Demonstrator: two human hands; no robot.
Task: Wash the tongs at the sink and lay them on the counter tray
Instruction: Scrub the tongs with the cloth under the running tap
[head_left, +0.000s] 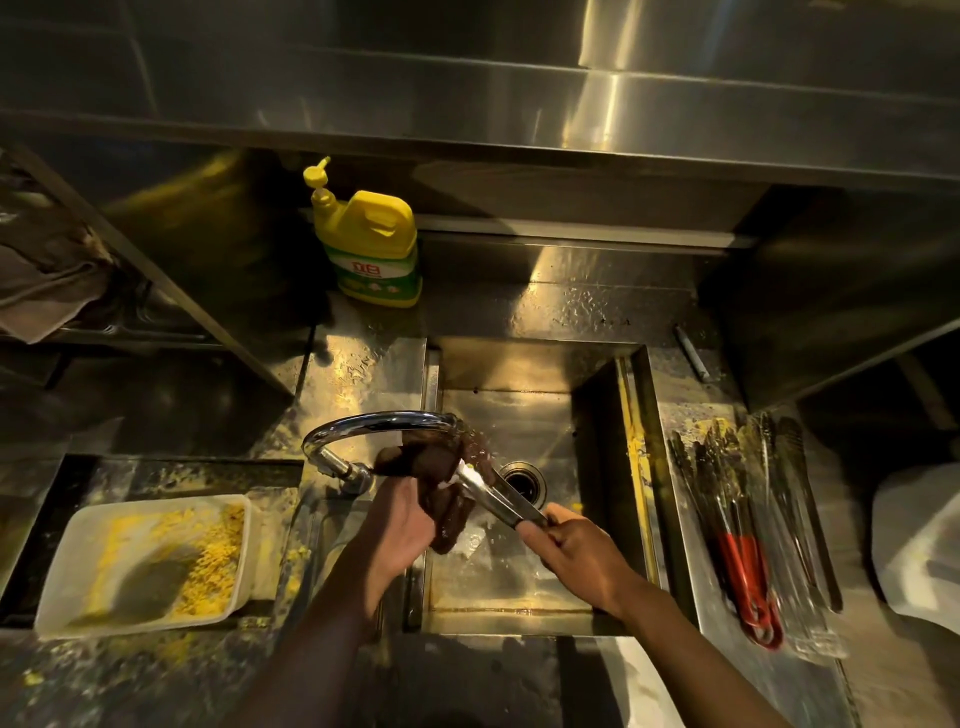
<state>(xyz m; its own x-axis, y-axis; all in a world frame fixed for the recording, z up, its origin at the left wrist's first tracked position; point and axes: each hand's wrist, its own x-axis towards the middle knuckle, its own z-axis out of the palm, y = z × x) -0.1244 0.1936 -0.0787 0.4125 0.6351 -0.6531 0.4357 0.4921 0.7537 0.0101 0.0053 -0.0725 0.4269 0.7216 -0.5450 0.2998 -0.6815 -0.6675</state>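
Steel tongs (501, 491) are being held over the sink (524, 571), and both hands are working on them. Nearest the camera, the right hand (569, 545) is curling its fingers round the handle end, while the left hand (410, 514) is clutching a dark brown cloth (447, 478) and wrapping it round the far end of the tongs. The long axis of the tongs is running from the right hand up and away to the left, so the working tips are pointing toward the left hand and are sitting hidden in the cloth, just under the spout of the curved faucet (374, 426), where water appears to be running.

The scrubbing step is judged to be under way, with the laying down not yet done. For that coming move, the right hand is the one carrying the tongs and is also the nearer one to the tray (810, 644), which is lying on the surface to the right of that hand, beyond the sink wall. Other tongs (748, 525), some with red handles, are already lying in it, lengthwise front to back.

To the left of the left hand, a white tub (145, 561) with yellow crumbs is sitting in a recess. Farther back, beyond the faucet, a yellow detergent bottle (371, 244) is standing upright.
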